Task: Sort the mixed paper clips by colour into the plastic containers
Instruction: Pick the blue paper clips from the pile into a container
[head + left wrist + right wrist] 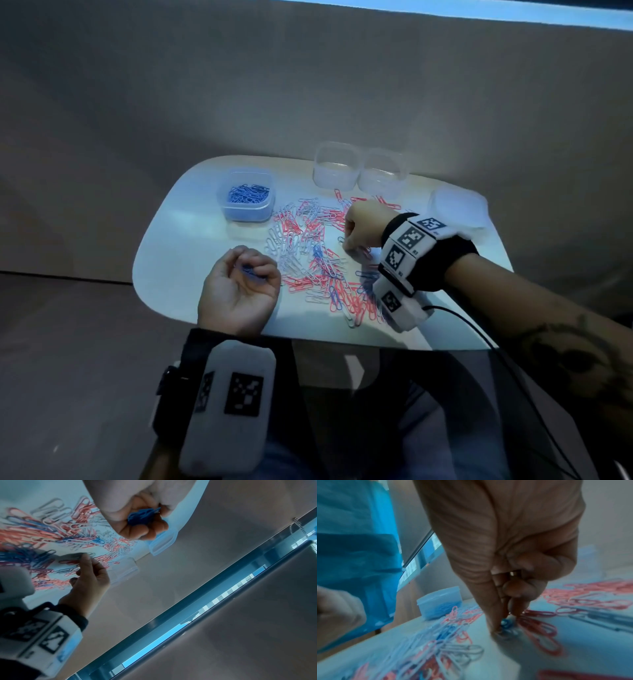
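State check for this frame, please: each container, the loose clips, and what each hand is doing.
Blue-clip container: open, upright, partly filled with blue clips.
Two clear containers: open, upright, no clips visible inside.
Mixed pile: loose on the table, unsorted.
Left hand: palm up, cupping blue clips.
Right hand: fingertips pinching a blue clip in the pile.

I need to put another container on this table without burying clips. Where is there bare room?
Bare tabletop lies left of the mixed clip pile, between the blue-clip container and the left hand. The centre is crowded with clips, the right hand picking there; two empty containers line the far edge.
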A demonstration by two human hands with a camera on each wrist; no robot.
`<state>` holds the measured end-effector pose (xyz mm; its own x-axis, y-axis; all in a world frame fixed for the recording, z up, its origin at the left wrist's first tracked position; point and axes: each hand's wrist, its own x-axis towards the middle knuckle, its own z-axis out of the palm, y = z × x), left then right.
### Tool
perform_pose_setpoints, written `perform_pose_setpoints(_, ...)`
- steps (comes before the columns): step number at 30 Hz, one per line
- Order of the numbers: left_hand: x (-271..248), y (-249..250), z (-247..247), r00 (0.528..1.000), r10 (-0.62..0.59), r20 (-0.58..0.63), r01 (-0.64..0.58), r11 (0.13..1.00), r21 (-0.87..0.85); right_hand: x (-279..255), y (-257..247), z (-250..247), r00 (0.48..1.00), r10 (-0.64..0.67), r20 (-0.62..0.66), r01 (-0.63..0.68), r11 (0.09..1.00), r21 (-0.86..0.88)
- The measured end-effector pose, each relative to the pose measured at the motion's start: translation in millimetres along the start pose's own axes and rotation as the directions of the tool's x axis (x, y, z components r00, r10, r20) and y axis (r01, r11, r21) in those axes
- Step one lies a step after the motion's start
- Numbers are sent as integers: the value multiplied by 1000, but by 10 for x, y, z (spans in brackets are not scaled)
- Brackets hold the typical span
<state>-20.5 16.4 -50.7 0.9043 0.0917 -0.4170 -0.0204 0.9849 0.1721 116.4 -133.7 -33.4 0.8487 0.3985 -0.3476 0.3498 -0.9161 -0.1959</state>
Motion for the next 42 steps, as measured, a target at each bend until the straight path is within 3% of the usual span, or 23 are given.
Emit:
perform_pose_setpoints(5,45,-136,26,995,-18,-97,25,997,71,-70,4,-27,1000,-17,-16,18,997,79)
perform_pose_setpoints(8,60,-181,48,996,-31,-79,40,993,108,-172,20,-127,984,-31,-178,63,981,181)
perform_pose_setpoints(10,77,-204,66,996,-54,-70,62,991,123,-284,-16,-200,972,-40,-230,123,924,362)
perform_pose_setpoints(13,75,-266,108,995,-69,-67,78,986,145,-502,-239,-202,967,-217,-130,251,751,610)
perform_pose_setpoints(15,62,-304,127,996,-80,-39,85,985,150,-582,-391,-114,936,-345,-69,326,776,540)
perform_pose_setpoints(17,36,-302,122,996,-87,-26,90,986,139,-588,-445,-58,908,-394,-146,418,816,399)
perform_pose_setpoints(20,1,-225,75,996,-62,-60,67,994,84,-488,-325,-123,901,-231,-368,383,823,420)
perform_pose_setpoints(21,-6,-193,58,997,-46,-59,51,996,70,-458,-280,-137,919,-197,-341,331,855,399)
perform_pose_setpoints(23,-11,-136,39,999,-19,-51,22,998,59,-406,-223,-85,962,-235,-138,265,923,277)
perform_pose_setpoints(24,-5,-112,37,999,-11,-50,14,998,63,-390,-218,-26,965,-260,-42,263,942,208)
perform_pose_setpoints(26,-10,-78,50,999,3,-46,0,998,71,-372,-213,75,968,-248,32,242,962,127)
perform_pose_setpoints(31,-29,-27,38,1000,14,-27,-12,998,58,-282,-74,126,994,-106,-7,106,985,138)
perform_pose_setpoints(42,-31,-40,64,1000,-15,-26,16,999,45,-154,-333,143,999,-20,-45,25,994,108)
